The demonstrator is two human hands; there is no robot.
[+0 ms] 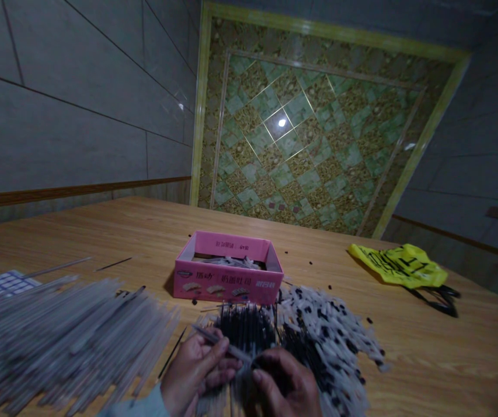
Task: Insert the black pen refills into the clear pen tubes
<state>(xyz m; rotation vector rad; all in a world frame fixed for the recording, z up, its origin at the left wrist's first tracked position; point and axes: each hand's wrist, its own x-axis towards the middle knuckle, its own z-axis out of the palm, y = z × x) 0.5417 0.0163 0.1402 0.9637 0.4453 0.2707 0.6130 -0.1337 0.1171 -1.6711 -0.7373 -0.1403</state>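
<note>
A slender translucent tube (234,351) is pinched between the thumb and fingers of my left hand (203,368), slanting down to the right. At its lower end, the curled fingers of my right hand (286,382) close on a small dark piece (255,365), partly blurred. Just beyond my hands lies a bundle of thin black rods (246,327). To the right spreads a heap of short whitish pieces mixed with black bits (336,324). Left of my hands is a wide pile of long clear tubes (66,336).
An open pink box (227,284) holding pale pieces stands behind the bundle. A yellow bag (401,263) with black handles lies at the right. A checked cloth (3,284) sits at the left edge. Small black bits and thin rods are scattered on the wooden table (145,231).
</note>
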